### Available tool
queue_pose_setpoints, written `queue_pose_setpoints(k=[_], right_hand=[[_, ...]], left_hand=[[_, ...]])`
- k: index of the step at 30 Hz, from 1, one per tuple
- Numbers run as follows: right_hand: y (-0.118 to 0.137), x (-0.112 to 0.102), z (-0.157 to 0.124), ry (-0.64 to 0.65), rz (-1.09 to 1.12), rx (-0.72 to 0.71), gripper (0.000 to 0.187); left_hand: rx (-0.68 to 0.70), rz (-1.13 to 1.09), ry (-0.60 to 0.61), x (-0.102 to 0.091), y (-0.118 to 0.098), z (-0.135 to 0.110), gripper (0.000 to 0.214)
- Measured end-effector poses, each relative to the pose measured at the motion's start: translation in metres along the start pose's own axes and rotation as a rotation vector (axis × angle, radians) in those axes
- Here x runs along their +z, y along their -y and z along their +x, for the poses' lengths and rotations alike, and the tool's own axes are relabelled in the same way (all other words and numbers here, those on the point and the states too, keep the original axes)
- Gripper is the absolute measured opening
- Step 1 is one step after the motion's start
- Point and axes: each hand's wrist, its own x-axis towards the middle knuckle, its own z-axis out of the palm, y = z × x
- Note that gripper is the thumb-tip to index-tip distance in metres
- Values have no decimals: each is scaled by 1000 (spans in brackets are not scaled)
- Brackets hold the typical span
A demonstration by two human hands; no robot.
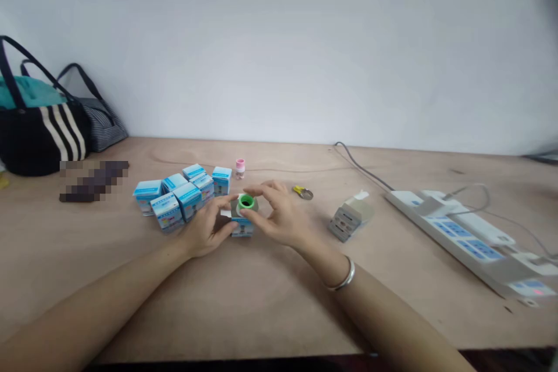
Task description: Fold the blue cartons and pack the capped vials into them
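Observation:
A small blue-and-white carton [242,230] stands on the table with its top flaps open. My left hand [204,229] is closed around its left side, thumb at the front. A small container with a bright green ring-shaped top [246,201] sticks up from the carton's opening. My right hand [279,215] pinches this container between thumb and fingers; its lower part is hidden. Several closed blue-and-white cartons [187,197] cluster just left of my hands. A small pink-topped bottle [240,168] stands behind them.
An open carton [349,220] lies tilted on the right. Behind my right hand is a small yellow-and-metal item [303,192]. A power strip [462,238] with cables runs along the right. Bags [43,128] stand at the left wall, near a dark blurred-out object [93,181].

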Motion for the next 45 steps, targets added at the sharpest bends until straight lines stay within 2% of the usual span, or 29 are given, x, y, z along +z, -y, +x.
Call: queue_pose_setpoints(k=[3, 6, 9, 11, 13, 15, 17, 20, 22, 25, 28, 31, 36, 40, 45], right_hand=[[4, 5, -2, 73, -32, 50, 21], [5, 7, -3, 134, -69, 0, 16], [-6, 5, -4, 98, -87, 9, 23], [-22, 3, -5, 0, -178, 136, 29], [-42, 0, -7, -57, -396, 373, 29], [-63, -2, -10, 29, -591, 627, 38], [-81, -3, -14, 122, -675, 827, 47], [-98, -2, -18, 192, -658, 932, 45], [-102, 0, -19, 228, -612, 893, 39], [-98, 5, -18, 289, -523, 749, 32], [-89, 10, -16, 335, -425, 571, 33], [-84, 13, -14, 336, -367, 457, 35], [-83, 10, -12, 274, -365, 407, 37], [-80, 5, -12, 235, -465, 378, 35], [-81, 0, -13, 196, -456, 436, 32]], left_hand=[[9, -13, 0, 1, 1, -1, 32], [23, 5, 10, 1, 1, -1, 36], [36, 28, 32, -1, 0, 0, 39], [51, 39, 51, -2, -2, 1, 38], [63, 46, 63, -4, -4, 3, 34], [65, 46, 67, -5, -6, 3, 32], [61, 45, 72, -5, -7, 4, 30], [55, 47, 80, -5, -8, 4, 28], [51, 47, 83, -5, -8, 5, 28], [45, 48, 87, -5, -8, 4, 27], [36, 52, 86, -5, -8, 4, 27], [34, 54, 91, -5, -8, 4, 27], [38, 53, 91, -6, -8, 5, 28], [44, 53, 86, -6, -9, 5, 29], [45, 52, 84, -6, -9, 5, 29]])
